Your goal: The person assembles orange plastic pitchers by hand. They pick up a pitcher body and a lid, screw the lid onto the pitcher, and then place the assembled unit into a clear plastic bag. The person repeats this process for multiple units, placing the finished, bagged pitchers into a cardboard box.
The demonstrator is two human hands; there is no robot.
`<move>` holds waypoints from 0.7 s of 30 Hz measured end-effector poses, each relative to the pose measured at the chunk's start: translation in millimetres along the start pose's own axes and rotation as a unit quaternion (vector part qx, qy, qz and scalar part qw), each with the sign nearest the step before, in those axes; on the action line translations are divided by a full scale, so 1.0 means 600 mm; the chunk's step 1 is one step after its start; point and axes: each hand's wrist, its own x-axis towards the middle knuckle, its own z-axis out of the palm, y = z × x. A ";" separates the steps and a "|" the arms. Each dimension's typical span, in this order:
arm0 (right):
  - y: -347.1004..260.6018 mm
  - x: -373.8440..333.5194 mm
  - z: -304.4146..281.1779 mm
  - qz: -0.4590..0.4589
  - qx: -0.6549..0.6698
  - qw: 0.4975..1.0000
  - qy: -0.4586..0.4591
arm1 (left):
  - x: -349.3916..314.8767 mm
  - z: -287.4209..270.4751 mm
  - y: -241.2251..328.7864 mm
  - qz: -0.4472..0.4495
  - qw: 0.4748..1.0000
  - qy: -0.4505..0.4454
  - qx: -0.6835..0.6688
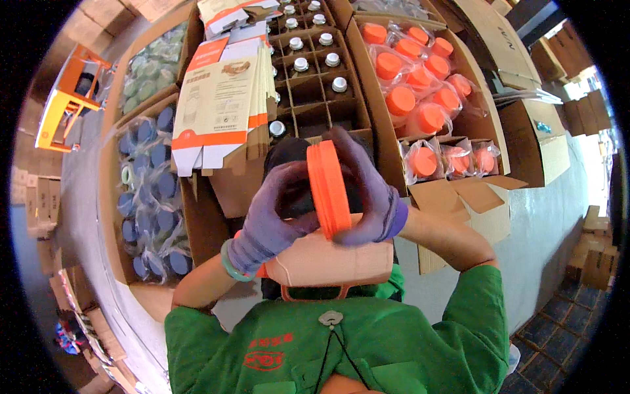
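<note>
An orange lid (328,189) is seen edge-on in front of my chest, sitting on a dark round container (292,157). My right hand (369,190), in a purple glove, wraps around the lid's right side and top. My left hand (272,220), also purple-gloved with a green bracelet at the wrist, curls around the container on the lid's left side. Just below both hands a small brown cardboard box (328,261) with orange trim rests against my green shirt.
A stack of flat printed cartons (223,105) lies ahead. Behind it is a divided carton of silver-capped bottles (315,59). Bagged orange-lidded jars (420,85) fill a box at right, blue-lidded jars (147,190) a box at left. More cardboard boxes (535,141) stand far right.
</note>
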 end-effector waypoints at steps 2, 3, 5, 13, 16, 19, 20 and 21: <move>0.009 0.004 0.015 0.216 0.338 0.916 0.012 | 0.002 0.002 -0.011 0.093 0.990 0.021 0.108; 0.005 0.009 0.013 0.271 0.339 0.901 0.008 | 0.002 -0.002 -0.011 0.046 0.998 0.033 0.030; -0.031 0.043 0.016 0.380 0.341 0.860 -0.003 | 0.000 -0.023 -0.014 -0.048 0.989 0.059 -0.124; -0.043 0.074 -0.021 -0.183 -0.213 0.953 -0.113 | 0.003 -0.035 -0.030 -0.045 0.989 0.021 -0.138; 0.009 0.115 -0.048 0.005 -0.103 0.994 -0.018 | 0.009 -0.024 -0.033 0.091 0.980 0.044 0.169; 0.097 0.108 -0.042 0.319 0.160 0.934 -0.028 | 0.039 -0.034 -0.020 0.225 0.933 -0.070 0.272; 0.120 0.105 -0.034 0.346 0.210 0.914 -0.011 | 0.053 -0.034 -0.011 0.263 0.914 -0.100 0.293; 0.150 0.099 -0.038 0.291 0.032 0.954 -0.066 | 0.066 -0.035 -0.019 0.274 0.909 -0.120 0.291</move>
